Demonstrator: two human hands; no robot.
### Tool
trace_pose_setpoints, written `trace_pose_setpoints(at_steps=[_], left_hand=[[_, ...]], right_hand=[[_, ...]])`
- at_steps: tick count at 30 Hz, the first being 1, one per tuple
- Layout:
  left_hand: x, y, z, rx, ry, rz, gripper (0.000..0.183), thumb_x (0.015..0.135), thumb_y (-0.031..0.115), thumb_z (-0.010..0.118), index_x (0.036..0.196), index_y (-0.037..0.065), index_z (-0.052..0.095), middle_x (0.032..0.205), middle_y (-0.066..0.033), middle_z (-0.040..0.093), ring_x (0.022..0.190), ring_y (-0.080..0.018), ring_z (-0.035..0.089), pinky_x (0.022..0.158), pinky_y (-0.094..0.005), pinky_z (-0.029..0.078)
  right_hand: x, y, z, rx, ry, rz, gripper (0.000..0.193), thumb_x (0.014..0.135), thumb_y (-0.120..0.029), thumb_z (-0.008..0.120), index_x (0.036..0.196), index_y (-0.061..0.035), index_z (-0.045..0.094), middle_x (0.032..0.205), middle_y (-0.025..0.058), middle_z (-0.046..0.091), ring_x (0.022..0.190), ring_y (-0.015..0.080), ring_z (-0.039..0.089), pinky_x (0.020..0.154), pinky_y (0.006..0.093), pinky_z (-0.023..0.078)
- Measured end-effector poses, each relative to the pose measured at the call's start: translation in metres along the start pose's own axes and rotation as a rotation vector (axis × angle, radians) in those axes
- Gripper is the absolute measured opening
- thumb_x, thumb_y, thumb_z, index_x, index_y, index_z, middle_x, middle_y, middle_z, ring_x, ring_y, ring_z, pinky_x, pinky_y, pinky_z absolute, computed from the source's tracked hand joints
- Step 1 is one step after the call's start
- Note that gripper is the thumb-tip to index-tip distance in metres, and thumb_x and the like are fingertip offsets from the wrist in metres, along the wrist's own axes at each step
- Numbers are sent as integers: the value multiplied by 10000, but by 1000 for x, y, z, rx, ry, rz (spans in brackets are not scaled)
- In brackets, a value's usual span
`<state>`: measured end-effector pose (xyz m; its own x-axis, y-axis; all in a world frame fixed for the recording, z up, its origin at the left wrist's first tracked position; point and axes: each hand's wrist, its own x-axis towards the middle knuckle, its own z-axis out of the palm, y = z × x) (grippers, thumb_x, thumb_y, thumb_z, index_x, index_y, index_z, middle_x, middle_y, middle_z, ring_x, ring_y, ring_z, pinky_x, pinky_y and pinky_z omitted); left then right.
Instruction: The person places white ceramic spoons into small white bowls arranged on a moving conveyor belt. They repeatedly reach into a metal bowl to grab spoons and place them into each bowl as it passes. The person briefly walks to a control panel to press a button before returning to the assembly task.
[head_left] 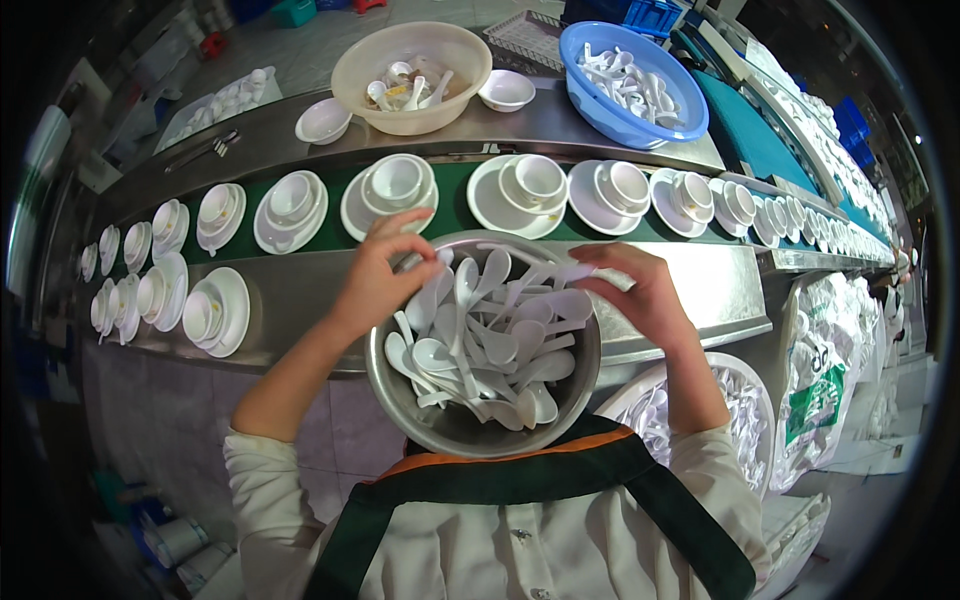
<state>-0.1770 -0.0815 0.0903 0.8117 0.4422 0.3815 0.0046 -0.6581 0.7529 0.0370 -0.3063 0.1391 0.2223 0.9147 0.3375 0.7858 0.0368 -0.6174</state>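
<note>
Against my apron, the steel bowl (383,385) holds a heap of white spoons (490,345), and over its right rim my right hand (643,292) pinches one spoon (572,272) between thumb and forefinger. Over the bowl's left rim my left hand (380,280) curves with its forefinger raised apart; I cannot tell whether its lower fingertips grip the spoon end beside them. Just beyond the bowl, stacked dishes (518,195) line a green belt (452,205), and farther behind it stand a beige basin (410,122) and a blue basin (620,120).
</note>
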Motion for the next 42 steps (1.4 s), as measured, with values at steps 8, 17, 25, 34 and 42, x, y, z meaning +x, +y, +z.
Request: trace_pose_setpoints(at_steps=[8, 17, 25, 34, 42], left_hand=[[91, -73, 11, -435, 273, -333, 139, 889, 112, 547, 830, -8, 512, 642, -67, 582, 502, -117, 553, 357, -244, 434], [80, -170, 40, 259, 191, -477, 224, 802, 166, 591, 900, -35, 598, 752, -182, 647, 668, -317, 648, 624, -379, 519], [63, -9, 2, 128, -243, -146, 249, 788, 69, 593, 1037, 51, 578, 893, -109, 624, 802, -217, 597, 720, -324, 478], [12, 18, 34, 591, -605, 412, 210, 701, 31, 585, 907, 52, 615, 896, -66, 536, 913, -230, 500, 800, -332, 399], [17, 31, 19, 336, -602, 419, 119, 692, 69, 655, 770, 69, 565, 871, -61, 561, 845, -223, 529, 762, -337, 432]], right_hand=[[-5, 143, 43, -567, 203, 243, 162, 825, -239, 602, 882, -93, 641, 787, 129, 646, 713, 290, 629, 611, 390, 488], [8, 45, 19, 297, 56, 208, 395, 781, -284, 699, 1076, -42, 600, 1101, 144, 615, 986, 296, 600, 821, 333, 490], [-17, 21, 7, -218, 122, 262, 188, 725, -140, 723, 807, -51, 579, 761, 72, 636, 643, 213, 638, 571, 324, 504], [17, 142, 45, -10, 154, 643, 147, 763, -99, 599, 859, 6, 637, 689, 159, 647, 598, 248, 653, 535, 354, 526], [39, 122, 77, -453, 219, 418, 494, 819, -442, 598, 1127, -57, 589, 822, 194, 654, 779, 338, 638, 648, 429, 497]])
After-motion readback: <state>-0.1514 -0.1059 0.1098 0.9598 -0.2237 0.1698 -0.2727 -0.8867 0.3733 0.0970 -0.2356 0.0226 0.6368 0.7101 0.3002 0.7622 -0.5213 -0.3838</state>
